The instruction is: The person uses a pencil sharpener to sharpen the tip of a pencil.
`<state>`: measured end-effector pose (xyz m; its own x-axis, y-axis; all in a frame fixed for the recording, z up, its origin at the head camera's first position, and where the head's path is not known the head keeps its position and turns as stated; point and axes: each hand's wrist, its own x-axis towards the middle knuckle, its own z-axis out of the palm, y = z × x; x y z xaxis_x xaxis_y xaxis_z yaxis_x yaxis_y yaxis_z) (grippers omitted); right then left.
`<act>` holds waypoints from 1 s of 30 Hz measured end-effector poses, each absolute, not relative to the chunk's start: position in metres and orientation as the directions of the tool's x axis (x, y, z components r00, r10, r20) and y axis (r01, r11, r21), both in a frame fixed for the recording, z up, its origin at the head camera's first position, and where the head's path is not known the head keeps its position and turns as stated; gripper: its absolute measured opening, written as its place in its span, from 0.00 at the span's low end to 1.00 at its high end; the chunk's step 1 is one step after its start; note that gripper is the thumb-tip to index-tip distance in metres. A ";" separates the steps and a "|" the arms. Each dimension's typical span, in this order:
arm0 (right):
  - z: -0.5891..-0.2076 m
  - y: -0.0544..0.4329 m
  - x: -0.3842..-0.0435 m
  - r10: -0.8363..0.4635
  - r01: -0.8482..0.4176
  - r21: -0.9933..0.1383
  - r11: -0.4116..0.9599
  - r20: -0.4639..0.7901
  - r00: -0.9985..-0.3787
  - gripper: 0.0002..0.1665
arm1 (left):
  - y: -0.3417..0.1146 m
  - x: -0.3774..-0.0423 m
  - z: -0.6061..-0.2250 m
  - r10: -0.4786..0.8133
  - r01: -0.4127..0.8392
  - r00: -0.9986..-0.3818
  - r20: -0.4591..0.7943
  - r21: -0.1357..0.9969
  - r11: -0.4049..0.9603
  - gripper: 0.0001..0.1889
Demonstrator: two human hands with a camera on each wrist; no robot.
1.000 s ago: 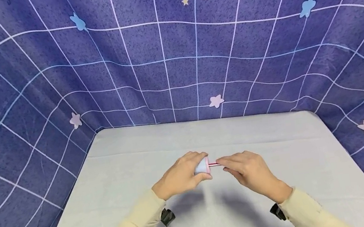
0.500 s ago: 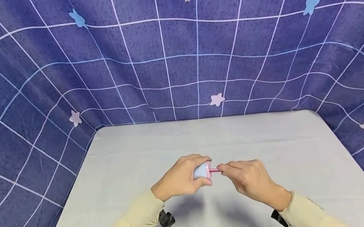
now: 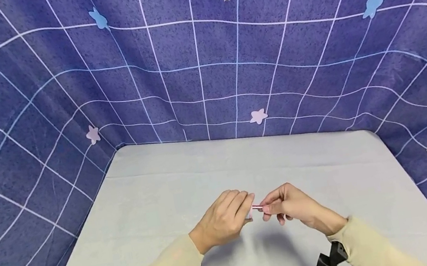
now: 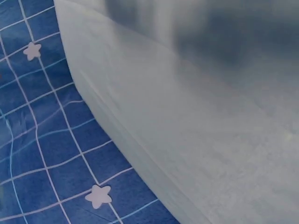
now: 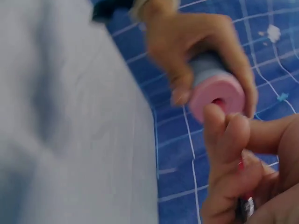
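Observation:
My left hand [image 3: 222, 218] grips a light blue pencil sharpener with a pink end; its fingers cover most of it in the head view. In the right wrist view the sharpener [image 5: 205, 70] shows the round hole in its pink face. Between the thumb and fingertips of my right hand [image 3: 292, 206] is a slim red pencil [image 3: 258, 207], which runs into that hole. The right fingertips are close to the pink face. Farther back along the pencil, a dark and silvery part shows below the right fingers in the right wrist view. Both hands are above the table.
A white-covered table [image 3: 156, 192] lies under the hands, their shadows falling on it. Behind and beside it hangs a purple-blue curtain [image 3: 173, 84] with grid lines and stars. A black wrist camera [image 3: 332, 258] sits below the right cuff.
My left hand has rolled over, hiding more of the sharpener. My right hand has turned about the pencil, its thumb now showing. Both have moved slightly lower in the head view.

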<state>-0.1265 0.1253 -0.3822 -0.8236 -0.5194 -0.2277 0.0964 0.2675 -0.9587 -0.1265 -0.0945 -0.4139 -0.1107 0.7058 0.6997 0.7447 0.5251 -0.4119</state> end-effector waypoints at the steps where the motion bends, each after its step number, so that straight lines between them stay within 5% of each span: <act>1: -0.385 0.124 -0.125 -0.498 0.035 -0.959 0.280 -0.176 -0.849 0.14 | -0.095 -0.127 -0.413 0.709 0.754 -0.145 0.690 -0.387 0.531 0.22; 4: -0.393 0.120 -0.123 -0.440 -0.210 -0.920 0.331 0.046 -0.897 0.11 | -0.098 -0.127 -0.408 0.703 0.789 -0.279 0.654 -0.261 0.556 0.27; 6: -0.397 0.119 -0.121 -0.419 -0.416 -0.818 0.397 0.242 -0.875 0.12 | -0.100 -0.129 -0.404 0.695 0.793 -0.356 0.624 -0.192 0.578 0.29; 11: -0.407 0.119 -0.121 -0.431 -0.728 -0.457 0.511 0.597 -0.677 0.20 | -0.103 -0.134 -0.392 0.681 0.798 -0.486 0.548 -0.039 0.601 0.29; 14: -0.410 0.120 -0.123 -0.445 -0.786 -0.393 0.477 0.663 -0.602 0.23 | -0.104 -0.137 -0.387 0.679 0.797 -0.535 0.502 0.034 0.603 0.29; 20: -0.411 0.122 -0.126 -0.443 -0.816 -0.369 0.445 0.701 -0.559 0.24 | -0.104 -0.140 -0.382 0.657 0.769 -0.626 0.420 0.192 0.610 0.29; 24: -0.412 0.124 -0.129 -0.473 -0.858 -0.183 0.481 0.769 -0.429 0.13 | -0.103 -0.140 -0.375 0.649 0.709 -0.701 0.295 0.388 0.589 0.26; 30: -0.410 0.124 -0.132 -0.492 -0.879 0.019 0.477 0.834 -0.249 0.17 | -0.103 -0.144 -0.362 0.664 0.587 -0.736 0.130 0.610 0.532 0.14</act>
<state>-0.1315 0.1244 -0.4103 -0.2488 -0.4920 0.8343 -0.8786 0.4772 0.0194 -0.1440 -0.1032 -0.3617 -0.7363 0.6641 0.1295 0.5872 0.5321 0.6100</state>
